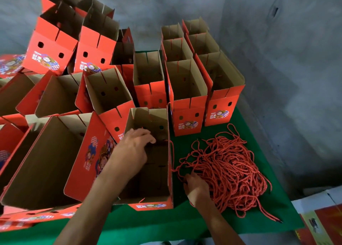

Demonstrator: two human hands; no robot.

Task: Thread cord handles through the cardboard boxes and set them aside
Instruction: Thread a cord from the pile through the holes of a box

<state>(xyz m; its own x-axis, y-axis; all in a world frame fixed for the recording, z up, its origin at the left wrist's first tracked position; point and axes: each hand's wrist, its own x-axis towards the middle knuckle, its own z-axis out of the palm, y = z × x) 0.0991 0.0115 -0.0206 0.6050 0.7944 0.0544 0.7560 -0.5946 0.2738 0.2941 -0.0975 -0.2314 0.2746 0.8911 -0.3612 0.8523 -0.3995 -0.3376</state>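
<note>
On the green table (240, 224), right in front of you, stands the open box (148, 172) you are working on, with the tangled pile of red cords (229, 170) just beside it to the right. Your left hand (133, 148) reaches into the box with fingers loosely bent toward the far wall, holding nothing that I can see. Your right hand (196, 186) rests on the near edge of the pile, fingers curled among the strands; whether it has pinched out one cord I cannot tell. One strand (173, 152) trails up along the box's right wall. Single out one cord before you lift, or the tangle will likely come with it. Steady the box with your left hand, find the two holes (161, 127) in the far wall, and feed each end through cleanly. Other boxes (187, 96) stand crowded behind.
</note>
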